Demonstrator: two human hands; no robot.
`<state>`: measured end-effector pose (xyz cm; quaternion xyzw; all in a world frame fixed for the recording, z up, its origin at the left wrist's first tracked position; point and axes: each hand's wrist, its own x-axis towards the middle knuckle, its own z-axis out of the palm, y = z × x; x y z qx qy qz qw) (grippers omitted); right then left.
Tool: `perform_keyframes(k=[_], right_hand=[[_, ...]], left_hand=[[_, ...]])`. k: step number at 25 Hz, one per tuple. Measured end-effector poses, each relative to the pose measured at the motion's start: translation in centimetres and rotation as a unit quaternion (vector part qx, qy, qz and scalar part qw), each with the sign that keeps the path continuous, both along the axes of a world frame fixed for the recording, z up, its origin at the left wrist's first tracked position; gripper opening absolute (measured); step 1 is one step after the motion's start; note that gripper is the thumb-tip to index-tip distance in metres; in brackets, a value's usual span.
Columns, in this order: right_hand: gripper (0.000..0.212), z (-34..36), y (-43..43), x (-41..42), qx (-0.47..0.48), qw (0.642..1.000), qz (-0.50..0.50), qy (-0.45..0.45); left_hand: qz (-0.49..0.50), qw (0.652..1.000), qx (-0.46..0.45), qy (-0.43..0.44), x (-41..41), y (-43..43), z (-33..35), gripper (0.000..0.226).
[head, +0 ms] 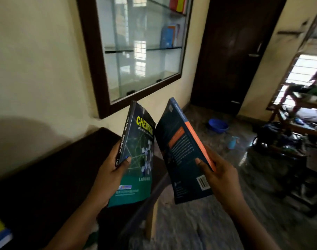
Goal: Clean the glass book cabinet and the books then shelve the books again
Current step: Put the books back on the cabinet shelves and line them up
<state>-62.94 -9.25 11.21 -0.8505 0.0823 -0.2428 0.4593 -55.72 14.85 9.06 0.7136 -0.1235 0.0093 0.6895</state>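
The left hand is holding a chemistry book upright by its spine, its grip clamped on it, thumb lying on the front cover. Just beside it, the right hand is pinching a blue book at its orange spine, grip clamped too, back cover facing the camera. Both are hanging in the air by the edge of a dark desk, tops tilting apart. Farther off, a basin and a spray bottle are sitting on the floor. On the wall, the glass cabinet is holding a few books at its right side.
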Motion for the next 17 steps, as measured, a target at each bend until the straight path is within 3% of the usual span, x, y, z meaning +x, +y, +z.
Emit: perform_keyframes(k=[9,17], right_hand=[[0.045,-0.2,-20.7,16.6,0.031,0.995,-0.089,0.023],[0.045,0.6,-36.0,33.0,0.038,0.99,-0.133,0.021]], left_hand=[[-0.075,0.991,0.108,-0.035,20.6,-19.4,-1.0,0.052],[-0.037,0.99,0.121,-0.062,37.5,-35.9,0.4,0.052]])
